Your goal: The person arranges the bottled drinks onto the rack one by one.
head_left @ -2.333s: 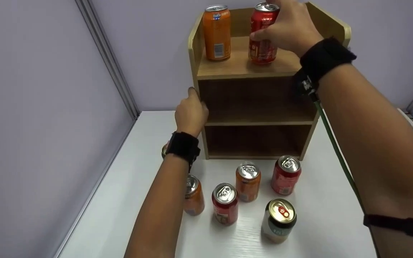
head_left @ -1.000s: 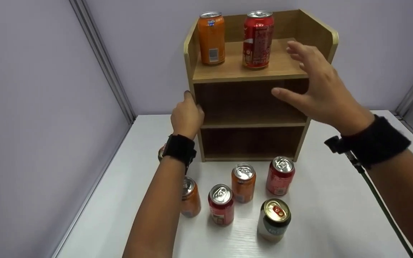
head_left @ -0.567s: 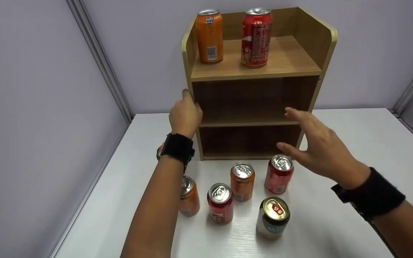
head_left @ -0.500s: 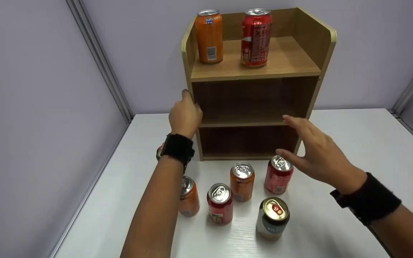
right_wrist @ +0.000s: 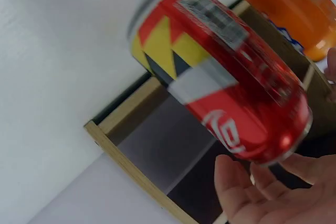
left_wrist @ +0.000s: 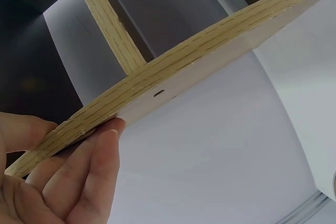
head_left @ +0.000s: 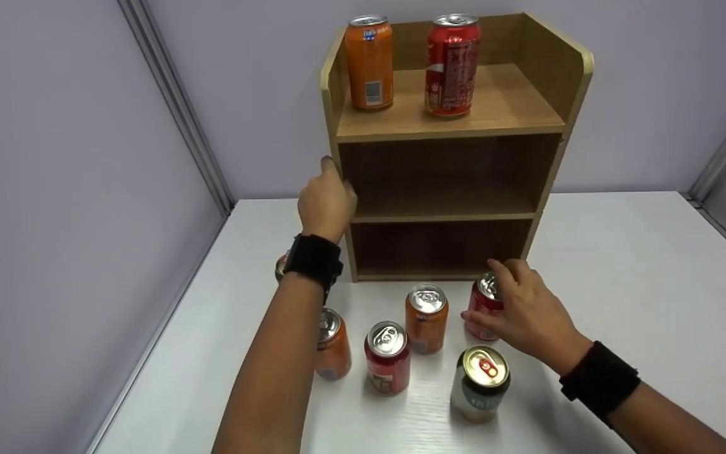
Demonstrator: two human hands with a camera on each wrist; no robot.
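My left hand (head_left: 326, 200) grips the left side panel of a wooden shelf unit (head_left: 451, 133); in the left wrist view the thumb lies on one face of the panel (left_wrist: 173, 64) and the fingers on the other. My right hand (head_left: 530, 312) is at a red soda can (head_left: 484, 306) standing before the shelf, thumb on its left, fingers beyond its top. The right wrist view shows this red can (right_wrist: 226, 72) with the fingertips beside its end, not wrapped round it. On the top board stand an orange Fanta can (head_left: 369, 63) and a red Coke can (head_left: 452, 66).
Near the right hand stand an orange can (head_left: 426, 318), another red can (head_left: 387, 358) and a dark-and-white can with gold lid (head_left: 480, 384). A further orange can (head_left: 333, 345) is partly behind the left forearm. Another can (head_left: 281, 266) peeps out by the left wristband. White table (head_left: 621, 265) beneath.
My right hand let go of the red Coke can on the top board, withdrew, and came down to the red can on the table. The left hand has stayed on the panel.
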